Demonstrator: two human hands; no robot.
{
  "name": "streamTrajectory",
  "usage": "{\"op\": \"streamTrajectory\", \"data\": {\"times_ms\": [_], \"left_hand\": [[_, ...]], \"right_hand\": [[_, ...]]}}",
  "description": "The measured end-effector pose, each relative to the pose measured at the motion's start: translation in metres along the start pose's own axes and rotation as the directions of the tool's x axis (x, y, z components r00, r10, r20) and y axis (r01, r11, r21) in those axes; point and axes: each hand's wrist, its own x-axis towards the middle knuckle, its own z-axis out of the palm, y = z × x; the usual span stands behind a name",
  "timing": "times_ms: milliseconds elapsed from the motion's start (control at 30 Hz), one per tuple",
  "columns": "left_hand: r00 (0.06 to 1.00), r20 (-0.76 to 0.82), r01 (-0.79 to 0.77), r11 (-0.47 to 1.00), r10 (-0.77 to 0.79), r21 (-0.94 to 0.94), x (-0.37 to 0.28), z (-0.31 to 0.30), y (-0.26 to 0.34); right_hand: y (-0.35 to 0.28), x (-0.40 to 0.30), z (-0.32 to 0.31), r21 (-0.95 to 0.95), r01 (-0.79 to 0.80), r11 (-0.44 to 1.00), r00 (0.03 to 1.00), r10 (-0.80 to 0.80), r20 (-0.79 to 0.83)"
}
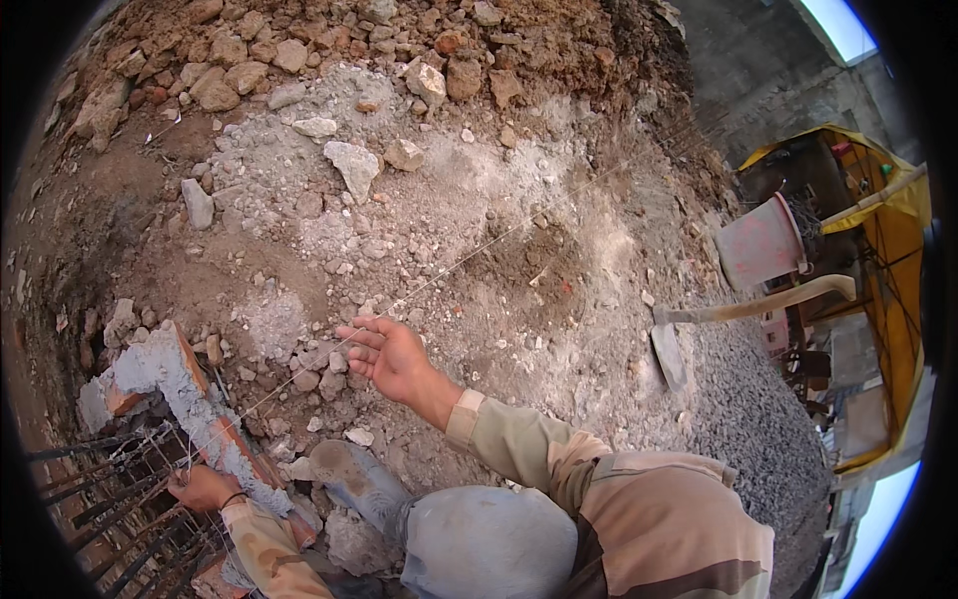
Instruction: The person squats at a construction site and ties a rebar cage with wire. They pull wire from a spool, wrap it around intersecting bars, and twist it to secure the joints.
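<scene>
A thin pale string (479, 254) runs diagonally from my left hand across the rubble towards the upper right. My left hand (203, 488) is at the lower left with fingers curled on the string, beside steel reinforcing bars (123, 498) and a brick edge covered in grey mortar (196, 408). Nearer the middle, my right hand (389, 358) has its palm turned up and fingers slightly bent. The string passes across its fingers; whether they press on it is unclear. My bent knee and a dusty boot lie below my right hand.
Loose stones (353, 168) and broken earth cover the ground and rise at the top. A wooden-handled hoe (756, 299) lies at the right, near a pale bucket (762, 241). Dark gravel (756, 427) is heaped below them. A yellow tarpaulin shelter (894, 299) stands beyond.
</scene>
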Motion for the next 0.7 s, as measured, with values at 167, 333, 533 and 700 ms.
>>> {"op": "streamTrajectory", "data": {"times_ms": [167, 333, 533, 700], "left_hand": [[1.0, -0.003, 0.009, 0.999, -0.009, 0.048, -0.002, -0.004, 0.003], [0.997, 0.027, 0.067, 0.997, -0.068, 0.049, -0.001, 0.0, 0.002], [1.0, 0.012, 0.018, 1.0, -0.018, 0.025, 0.005, 0.006, -0.008], [1.0, -0.006, 0.0, 1.0, 0.0, -0.01, -0.001, 0.002, 0.0]], "right_hand": [[0.004, -0.025, 0.026, -0.235, 0.034, 0.971, 0.981, -0.077, -0.178], [0.023, -0.012, 0.009, -0.343, -0.061, 0.937, 0.947, -0.054, -0.316], [0.018, 0.018, 0.004, -0.023, -0.108, 0.994, 0.975, 0.102, -0.198], [0.017, 0.016, -0.001, 0.022, -0.063, 0.998, 0.996, 0.064, -0.06]]}}
